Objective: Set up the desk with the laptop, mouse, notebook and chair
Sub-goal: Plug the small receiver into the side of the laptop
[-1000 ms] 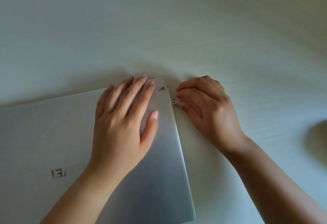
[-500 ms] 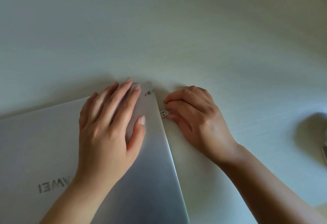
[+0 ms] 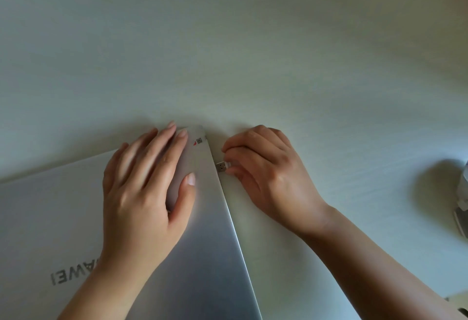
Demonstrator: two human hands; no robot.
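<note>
- Pale, plain desk top (image 3: 278,54) fills the head view, dimly lit, with a blurred object (image 3: 462,198) cut off at the right edge, too unclear to name.
- Closed silver laptop (image 3: 207,256) lies flat at the lower left, its lid up and its logo lettering near the bottom edge. Its right side edge runs from the far corner down toward the viewer, slanting rightward.
- Left hand (image 3: 141,200) rests flat on the lid near the far right corner, fingers spread and gripping nothing, seemingly steadying the laptop.
- Right hand (image 3: 266,175) sits on the desk just beside that side edge, fingers curled in a pinch on a small USB plug (image 3: 221,167), probably a mouse receiver.
- The plug's long axis lies across the laptop's edge, metal end pointing left at it, touching or nearly so; how far it is seated cannot be told.
- Judged from this, the coming move is a straight leftward push by the right hand, the nearer one.
</note>
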